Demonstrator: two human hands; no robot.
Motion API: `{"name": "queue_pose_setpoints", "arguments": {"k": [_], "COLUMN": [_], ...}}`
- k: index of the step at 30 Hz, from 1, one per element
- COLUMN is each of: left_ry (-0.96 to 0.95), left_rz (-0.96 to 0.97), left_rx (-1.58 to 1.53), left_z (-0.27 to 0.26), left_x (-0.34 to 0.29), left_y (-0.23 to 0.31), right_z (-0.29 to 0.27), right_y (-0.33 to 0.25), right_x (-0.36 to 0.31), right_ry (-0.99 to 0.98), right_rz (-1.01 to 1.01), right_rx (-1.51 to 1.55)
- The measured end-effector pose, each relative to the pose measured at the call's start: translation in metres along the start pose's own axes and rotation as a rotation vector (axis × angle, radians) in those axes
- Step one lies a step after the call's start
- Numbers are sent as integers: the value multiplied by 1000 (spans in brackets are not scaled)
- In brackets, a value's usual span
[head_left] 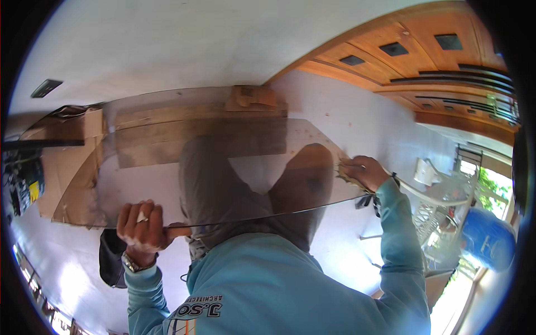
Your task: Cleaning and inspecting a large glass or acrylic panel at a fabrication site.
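Observation:
A large brown-tinted, see-through sheet, like glass, spans the space before me, its near edge close to my body. My left hand is closed over that edge toward the left, the thumb pointing right along it. A small whitish bit shows on its fingers. At the sheet's right end my right hand is closed on a crumpled tan piece, pressed against the corner. Whether that piece is cloth or paper I cannot tell. My legs show through the sheet.
Beyond the sheet lies a wooden board with a tan block behind it. Opened cardboard stands at the left. To the right are a wooden door, a white rack and a blue water jug.

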State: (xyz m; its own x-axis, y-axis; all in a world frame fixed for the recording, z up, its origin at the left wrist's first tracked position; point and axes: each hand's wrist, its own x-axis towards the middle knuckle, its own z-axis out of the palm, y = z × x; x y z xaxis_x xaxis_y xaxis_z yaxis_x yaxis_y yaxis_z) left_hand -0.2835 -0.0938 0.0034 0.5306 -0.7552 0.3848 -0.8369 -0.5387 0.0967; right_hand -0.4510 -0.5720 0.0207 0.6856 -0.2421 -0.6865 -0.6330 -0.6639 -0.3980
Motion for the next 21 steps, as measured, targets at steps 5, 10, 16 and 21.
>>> {"name": "queue_pose_setpoints", "arguments": {"k": [5, 10, 16, 21], "left_ry": [4, -30, -54, -69], "left_rz": [20, 18, 2, -22], "left_rx": [20, 31, 45, -40], "left_z": [-3, -19, -29, -27], "left_x": [4, -4, -9, 2], "left_y": [-15, -34, -44, -46], "right_z": [1, 10, 2, -7], "right_y": [0, -8, -53, -24], "right_x": [11, 11, 8, 19], "right_ry": [-27, -77, -158, -185], "right_rz": [160, 164, 198, 153], "right_rx": [-42, 2, -121, 108]}}
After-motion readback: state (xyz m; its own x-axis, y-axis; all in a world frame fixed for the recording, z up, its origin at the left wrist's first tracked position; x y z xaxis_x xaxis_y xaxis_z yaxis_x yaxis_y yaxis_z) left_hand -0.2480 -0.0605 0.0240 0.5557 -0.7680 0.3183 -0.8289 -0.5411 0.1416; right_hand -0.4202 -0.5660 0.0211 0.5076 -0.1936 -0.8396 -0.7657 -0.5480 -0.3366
